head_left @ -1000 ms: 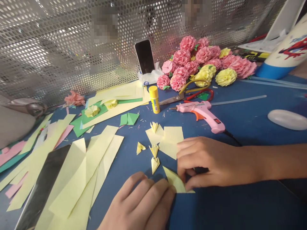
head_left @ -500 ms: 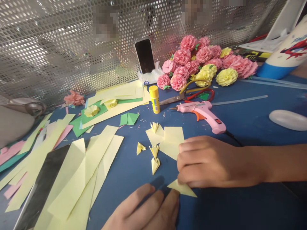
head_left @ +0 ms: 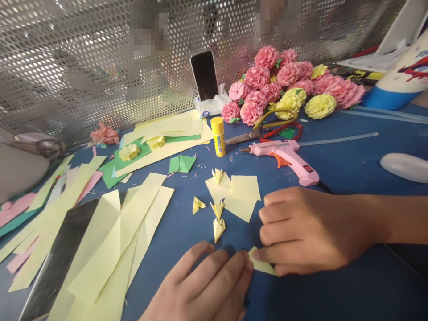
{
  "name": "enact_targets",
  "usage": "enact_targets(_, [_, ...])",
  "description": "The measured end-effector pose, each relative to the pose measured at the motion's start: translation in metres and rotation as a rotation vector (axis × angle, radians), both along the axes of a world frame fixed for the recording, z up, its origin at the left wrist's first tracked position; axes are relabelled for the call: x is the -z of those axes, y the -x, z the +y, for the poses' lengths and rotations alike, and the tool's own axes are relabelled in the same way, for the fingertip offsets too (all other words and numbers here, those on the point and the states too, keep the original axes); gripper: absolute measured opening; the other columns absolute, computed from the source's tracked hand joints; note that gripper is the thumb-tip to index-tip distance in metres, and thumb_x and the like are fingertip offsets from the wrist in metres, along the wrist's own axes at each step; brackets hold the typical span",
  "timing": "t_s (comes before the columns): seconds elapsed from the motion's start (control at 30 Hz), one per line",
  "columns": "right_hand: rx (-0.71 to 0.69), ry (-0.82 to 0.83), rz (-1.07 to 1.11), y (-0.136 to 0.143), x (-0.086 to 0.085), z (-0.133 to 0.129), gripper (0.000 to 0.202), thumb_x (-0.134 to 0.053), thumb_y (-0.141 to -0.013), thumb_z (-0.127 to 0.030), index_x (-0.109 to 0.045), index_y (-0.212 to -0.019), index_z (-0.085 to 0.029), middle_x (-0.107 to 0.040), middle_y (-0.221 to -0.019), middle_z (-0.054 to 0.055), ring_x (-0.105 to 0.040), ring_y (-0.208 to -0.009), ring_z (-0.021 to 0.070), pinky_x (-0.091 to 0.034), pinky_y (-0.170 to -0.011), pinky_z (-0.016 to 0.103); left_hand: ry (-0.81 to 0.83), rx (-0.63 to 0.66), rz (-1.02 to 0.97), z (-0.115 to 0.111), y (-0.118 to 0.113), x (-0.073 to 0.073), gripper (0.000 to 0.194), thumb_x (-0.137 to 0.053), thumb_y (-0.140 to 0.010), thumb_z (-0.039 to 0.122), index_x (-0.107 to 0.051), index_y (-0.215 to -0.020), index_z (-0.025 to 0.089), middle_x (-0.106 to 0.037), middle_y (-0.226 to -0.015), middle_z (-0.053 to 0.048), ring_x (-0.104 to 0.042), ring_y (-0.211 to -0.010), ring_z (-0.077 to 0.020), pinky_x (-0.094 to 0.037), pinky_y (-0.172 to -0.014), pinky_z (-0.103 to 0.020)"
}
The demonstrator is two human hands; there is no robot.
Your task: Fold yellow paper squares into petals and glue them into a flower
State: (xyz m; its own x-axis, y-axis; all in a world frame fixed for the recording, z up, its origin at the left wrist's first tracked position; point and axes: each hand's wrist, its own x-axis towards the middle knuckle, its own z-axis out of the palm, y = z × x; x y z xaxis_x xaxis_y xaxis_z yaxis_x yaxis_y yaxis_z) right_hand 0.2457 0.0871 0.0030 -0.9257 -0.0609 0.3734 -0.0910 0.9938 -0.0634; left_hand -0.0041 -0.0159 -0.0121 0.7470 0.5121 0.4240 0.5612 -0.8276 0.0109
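Observation:
Between my two hands lies a small folded piece of pale yellow paper point(head_left: 262, 264), flat on the blue table. My left hand point(head_left: 203, 281) presses its fingertips on the paper's left corner. Curled over the paper's right side is my right hand point(head_left: 301, 232), its fingers bent and its thumb hidden. Just beyond them sit several small folded yellow pieces point(head_left: 219, 229) in a loose column. Two flat yellow paper squares point(head_left: 245, 187) lie beside these, near my right knuckles.
A yellow glue stick point(head_left: 218, 138) stands upright behind the pieces. Scissors point(head_left: 247, 136) and a pink glue gun point(head_left: 290, 158) lie to its right. Pink and yellow paper flowers point(head_left: 257, 76) are heaped behind. Yellow paper strips point(head_left: 133, 232) cover the left. A phone point(head_left: 204, 76) leans near the perforated metal panel point(head_left: 83, 58).
My left hand has moved up and over the corner of the folded paper. My right hand has shifted slightly right, and less of the paper shows. The view has tilted a little.

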Motion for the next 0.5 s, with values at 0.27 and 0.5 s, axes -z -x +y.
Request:
enact_targets(0.27, [0.101, -0.024, -0.108, 0.002, -0.008, -0.025, 0.029, -0.053, -0.094, -0.011, -0.063, -0.068, -0.021, -0.060, -0.071, 0.004, -0.048, -0.069, 0.0186, -0.031, -0.057, 0.037, -0.073, 0.030, 0.096, -0.001, 0.003, -0.005, 0.030, -0.043, -0.107, 0.015, -0.071, -0.118, 0.015, -0.075, -0.117, 0.003, -0.066, -0.102, -0.0132, -0.045, -0.104, -0.030])
enact_targets(0.5, [0.050, -0.013, -0.303, -0.004, -0.020, -0.043, 0.017, -0.069, -0.079, -0.020, -0.064, -0.063, -0.021, -0.058, -0.072, 0.003, -0.046, -0.072, 0.0191, -0.036, -0.056, 0.038, -0.206, 0.103, 0.327, -0.007, 0.006, -0.018, 0.036, -0.038, -0.105, 0.007, -0.065, -0.128, 0.012, -0.069, -0.129, -0.003, -0.062, -0.115, -0.0171, -0.051, -0.100, -0.028])
